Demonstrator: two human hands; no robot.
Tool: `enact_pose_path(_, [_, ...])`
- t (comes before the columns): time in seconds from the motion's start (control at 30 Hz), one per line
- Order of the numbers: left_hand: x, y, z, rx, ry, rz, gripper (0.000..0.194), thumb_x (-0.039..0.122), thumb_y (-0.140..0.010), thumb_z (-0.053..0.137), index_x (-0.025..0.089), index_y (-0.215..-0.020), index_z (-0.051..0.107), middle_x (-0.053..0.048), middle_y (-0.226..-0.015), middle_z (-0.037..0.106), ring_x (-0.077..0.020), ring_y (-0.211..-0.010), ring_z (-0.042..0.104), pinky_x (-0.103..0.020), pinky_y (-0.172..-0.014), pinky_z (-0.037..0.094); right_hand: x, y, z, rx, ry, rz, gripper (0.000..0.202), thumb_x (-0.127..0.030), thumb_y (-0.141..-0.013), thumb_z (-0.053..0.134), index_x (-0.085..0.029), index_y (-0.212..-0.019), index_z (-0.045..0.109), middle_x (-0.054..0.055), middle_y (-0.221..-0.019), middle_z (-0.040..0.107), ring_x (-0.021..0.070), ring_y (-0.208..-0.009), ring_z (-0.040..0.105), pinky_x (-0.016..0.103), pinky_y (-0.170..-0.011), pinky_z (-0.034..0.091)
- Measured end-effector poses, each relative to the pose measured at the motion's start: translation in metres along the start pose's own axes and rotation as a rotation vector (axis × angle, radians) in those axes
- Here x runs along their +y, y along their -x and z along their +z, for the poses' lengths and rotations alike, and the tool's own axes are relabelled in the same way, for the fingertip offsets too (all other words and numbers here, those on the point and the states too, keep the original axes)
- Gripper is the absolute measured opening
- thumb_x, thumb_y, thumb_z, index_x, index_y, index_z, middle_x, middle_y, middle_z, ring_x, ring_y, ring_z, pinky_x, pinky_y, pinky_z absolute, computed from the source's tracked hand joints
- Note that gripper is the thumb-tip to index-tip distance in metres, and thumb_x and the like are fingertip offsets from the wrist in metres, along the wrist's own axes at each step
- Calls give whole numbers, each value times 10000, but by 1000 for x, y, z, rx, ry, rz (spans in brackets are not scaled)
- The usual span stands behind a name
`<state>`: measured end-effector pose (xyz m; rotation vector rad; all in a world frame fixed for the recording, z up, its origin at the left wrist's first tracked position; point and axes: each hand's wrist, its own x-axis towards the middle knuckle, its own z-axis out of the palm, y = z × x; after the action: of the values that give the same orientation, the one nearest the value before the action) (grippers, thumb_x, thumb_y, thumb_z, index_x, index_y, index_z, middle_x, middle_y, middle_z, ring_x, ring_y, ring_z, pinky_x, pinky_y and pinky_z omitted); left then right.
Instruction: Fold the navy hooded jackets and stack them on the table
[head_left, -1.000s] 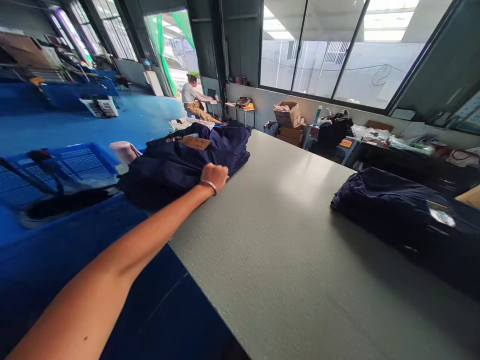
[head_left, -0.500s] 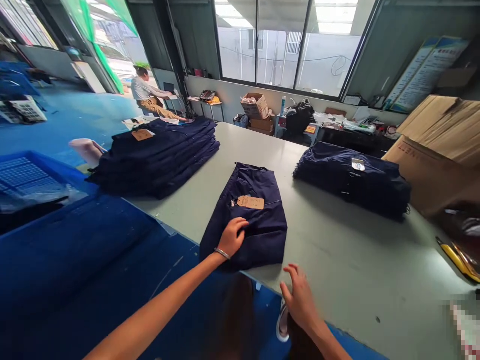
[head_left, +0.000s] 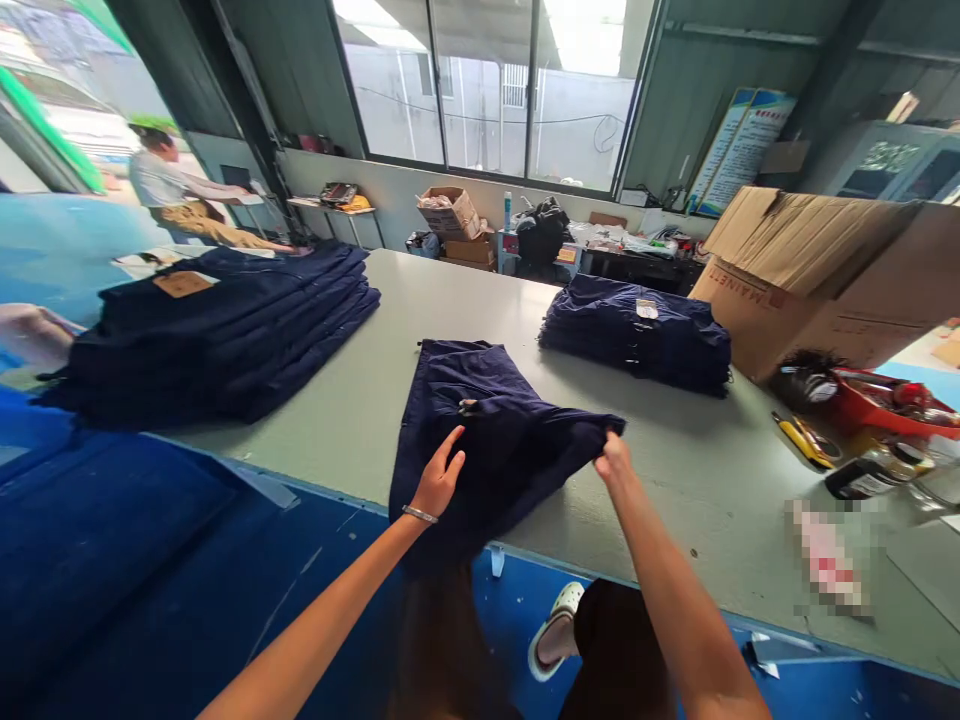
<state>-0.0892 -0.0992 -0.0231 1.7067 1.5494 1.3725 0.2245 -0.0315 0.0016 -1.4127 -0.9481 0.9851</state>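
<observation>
A folded pair of navy trousers [head_left: 480, 430] lies at the front edge of the table. On it rests my left hand [head_left: 439, 480], fingers stretched out and touching the cloth near a small metallic-looking detail. My right hand [head_left: 615, 460] pinches one corner of the trousers and holds it out to the right, raised off the tabletop. The brown hang tag is covered by the turned cloth. To the left stands a tall stack of navy garments [head_left: 225, 340] with a brown tag [head_left: 182, 284] on top. A lower folded navy stack [head_left: 637, 330] sits at the right.
The pale table [head_left: 442, 290] runs under everything. At its right are a cardboard box [head_left: 795, 290], a yellow-and-black tool [head_left: 806, 440], a dark bottle [head_left: 874, 472] and a red tray [head_left: 892, 390]. Beyond the left stack a person [head_left: 176, 185] is beside a small table.
My right hand has moved up from the table edge and taken a corner of the trousers, pulling it rightward over the tag. My left hand stays on the cloth. The view has swung right.
</observation>
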Motion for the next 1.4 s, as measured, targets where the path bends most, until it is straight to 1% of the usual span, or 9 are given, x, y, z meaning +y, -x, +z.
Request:
enact_pose_path(0.1, [-32, 5, 4, 32, -296, 95, 632, 432, -960, 394, 141, -1521, 368, -135, -1571, 393, -254, -1466, 349, -484, -1222, 268, -9, -29, -59, 209, 204, 19, 386, -402, -956, 609, -177, -1269, 579, 86, -1263, 607, 215, -1060, 632, 437, -895, 560])
enact_pose_path(0.23, [-54, 18, 26, -209, -623, 128, 578, 408, -957, 382, 154, -1467, 476, -137, -1567, 398, -297, -1470, 336, -525, -1191, 294, 7, -10, -93, 409, 466, -51, 456, -348, -966, 554, -162, -1380, 512, 183, -1471, 455, 314, -1322, 464, 538, -1080, 413])
enact_pose_path(0.5, [-7, 60, 64, -409, -901, 95, 584, 437, -952, 442, 188, -1478, 486, -143, -1581, 362, -328, -1474, 316, -582, -1208, 172, 28, 34, -24, -14, 1112, -469, 901, -457, -833, 681, -289, -1579, 206, 147, -1641, 200, 341, -1424, 352, 521, -1121, 326])
enact_pose_path(0.6, [12, 92, 71, -461, -817, 205, 619, 509, -920, 507, 243, -1479, 485, -132, -1577, 377, -329, -1454, 355, -569, -1210, 179, 22, 42, -4, -227, 1292, -418, 1046, -521, -763, 766, -356, -1588, 144, 170, -1549, 357, 319, -1235, 545, 438, -977, 455])
enact_pose_path(0.7, [35, 114, 75, -509, -723, 260, 709, 573, -853, 588, 226, -1466, 505, -163, -1549, 415, -353, -1418, 404, -569, -1211, 188, 15, 46, -2, -336, 1345, -329, 743, -415, -845, 718, -325, -1507, 394, 173, -1321, 557, 295, -1121, 621, 383, -903, 486])
enact_pose_path(0.97, [79, 121, 60, -774, -480, 299, 554, 506, -796, 665, 226, -1274, 677, -164, -1368, 612, -323, -1254, 572, -592, -1212, 212, -25, 0, -10, -384, 1106, -260, 127, -138, -806, 660, -194, -880, 747, 121, -930, 743, 264, -919, 699, 347, -872, 495])
enact_pose_path(1.2, [95, 136, 80, -987, -243, 171, 641, 427, -788, 681, 228, -1390, 583, -157, -1394, 594, -318, -1305, 541, -621, -1206, 205, -130, -124, 26, -50, 585, -431, 597, -348, -968, 428, -129, -1515, 336, 165, -1505, 444, 210, -1357, 455, 389, -1111, 379])
enact_pose_path(1.3, [84, 134, 87, -949, -75, 248, 470, 327, -847, 615, 305, -1315, 635, -62, -1280, 685, -255, -1277, 570, -573, -1217, 241, -115, -123, 16, -57, 534, -600, 694, -392, -912, 546, -158, -1528, 329, 143, -1591, 314, 227, -1472, 285, 425, -1202, 249])
enact_pose_path(1.4, [63, 111, 85, -673, -62, 327, 326, 256, -938, 459, 299, -1101, 738, -51, -1156, 736, -220, -1251, 582, -502, -1177, 350, -51, -85, -17, -256, 857, -614, 566, -350, -935, 511, -172, -1470, 457, 132, -1561, 392, 224, -1456, 329, 404, -1207, 240])
